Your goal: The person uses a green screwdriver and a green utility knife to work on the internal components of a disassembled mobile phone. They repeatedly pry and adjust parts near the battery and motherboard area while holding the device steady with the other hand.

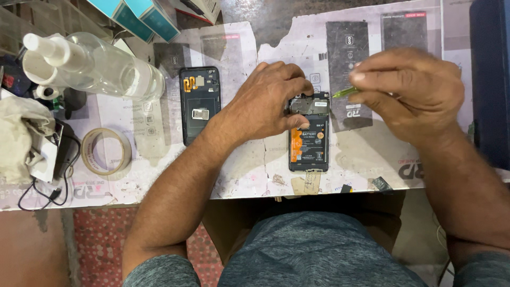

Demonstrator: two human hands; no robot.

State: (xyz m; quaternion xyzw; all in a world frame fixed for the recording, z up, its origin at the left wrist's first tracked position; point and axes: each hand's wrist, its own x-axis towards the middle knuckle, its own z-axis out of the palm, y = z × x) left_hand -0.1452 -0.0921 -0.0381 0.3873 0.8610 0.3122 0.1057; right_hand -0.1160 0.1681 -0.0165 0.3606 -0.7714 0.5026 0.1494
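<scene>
1. Opened phone (309,139) lying flat on the worktop (372,154), back cover off, battery with orange label exposed; long axis running away from the body, top end farthest.
2. Left hand (268,103) resting over the phone's upper left corner, fingers curled down onto the top section, thumb along the left edge near the battery's upper end. Grip pressed against the phone, steadying rather than lifting; phone flat on the worktop.
3. Right hand (411,93) raised just right of the phone's top end, fingers bunched together, pinching a thin green tool (346,92). Tool tip pointing left toward the phone's upper right corner, close to it; contact with the phone not discernible.
4. Phone thus sitting partly under the left grip and just left of and below the right grip; lower two thirds of the phone uncovered.
5. Removed back cover (200,103) face down to the left of the left hand, apart from the phone, inner side up with an orange flex strip near its top.
6. Roll of tape (106,151) farther left, flat on the worktop; clear spray bottle (95,64) lying on its side beyond it.
7. Pale cloth (21,135) at the far left edge; teal boxes (143,18) at the top left.
</scene>
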